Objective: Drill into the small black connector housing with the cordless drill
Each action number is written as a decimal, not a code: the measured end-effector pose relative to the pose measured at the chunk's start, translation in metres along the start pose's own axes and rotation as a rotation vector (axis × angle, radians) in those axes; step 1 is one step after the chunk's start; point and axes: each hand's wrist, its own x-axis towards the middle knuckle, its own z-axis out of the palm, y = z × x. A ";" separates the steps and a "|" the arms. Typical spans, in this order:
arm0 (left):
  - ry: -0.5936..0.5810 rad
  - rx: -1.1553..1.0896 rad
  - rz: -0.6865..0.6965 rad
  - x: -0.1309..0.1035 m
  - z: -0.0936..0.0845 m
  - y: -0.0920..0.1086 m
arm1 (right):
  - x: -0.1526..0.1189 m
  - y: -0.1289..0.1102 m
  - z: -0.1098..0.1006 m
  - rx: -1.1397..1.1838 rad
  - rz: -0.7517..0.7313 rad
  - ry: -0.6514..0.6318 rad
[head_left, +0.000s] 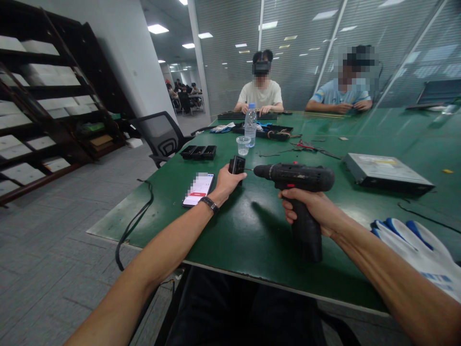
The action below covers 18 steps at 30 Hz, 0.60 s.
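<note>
My right hand (306, 209) is wrapped round the grip of a black cordless drill (298, 178), held above the green table (223, 235). The drill points left, and its thin bit reaches toward a small black box-like part (237, 166). Whether the bit touches that part I cannot tell. Fingers and thumb of my left hand (229, 181) close on the black part and hold it up on its side. A phone (198, 190) with a lit screen lies beside my left wrist. Just beyond the part stands a clear plastic cup (243, 145).
Behind the cup stands a water bottle (250, 125). A black compartment tray (199, 153) is at the left edge; a metal-cased drive (389, 172) and white-blue gloves (418, 245) are at the right. Two people sit across the table. A mesh chair (163, 137) is at the left.
</note>
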 end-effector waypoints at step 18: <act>-0.004 -0.004 0.003 0.001 0.000 -0.002 | 0.000 0.000 0.000 -0.006 0.004 0.001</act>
